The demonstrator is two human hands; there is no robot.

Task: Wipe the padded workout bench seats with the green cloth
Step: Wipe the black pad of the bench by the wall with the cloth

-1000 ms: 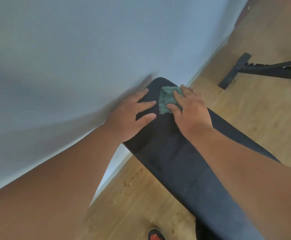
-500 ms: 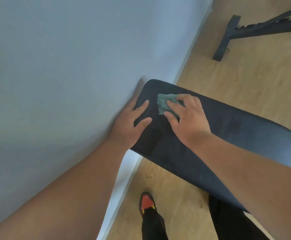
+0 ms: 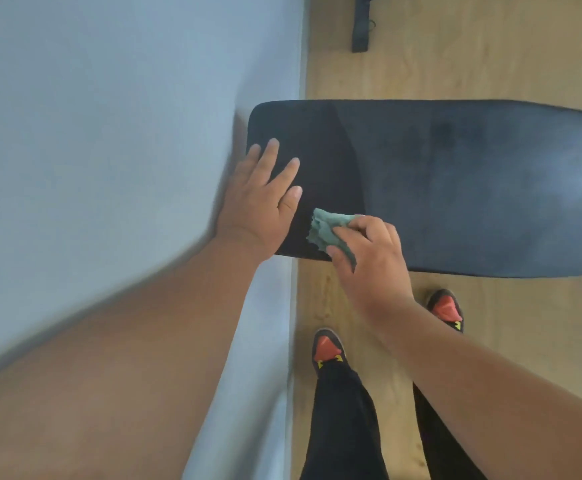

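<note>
A long black padded bench seat (image 3: 455, 188) runs from the wall out to the right across the view. My left hand (image 3: 261, 202) lies flat on its wall end with the fingers spread and holds nothing. My right hand (image 3: 369, 258) grips a crumpled green cloth (image 3: 327, 230) and presses it on the seat's near edge, just right of the left hand. Part of the cloth is hidden under my fingers.
A pale blue wall (image 3: 126, 133) fills the left side, right against the bench end. Wooden floor (image 3: 490, 57) lies beyond and below the bench. A black metal frame foot (image 3: 360, 26) stands on the floor at the top. My two red and black shoes (image 3: 327, 348) stand under the near edge.
My right hand has dragged the cloth from the far corner of the seat end back to the near edge. The view has swung, so the bench now lies level across it.
</note>
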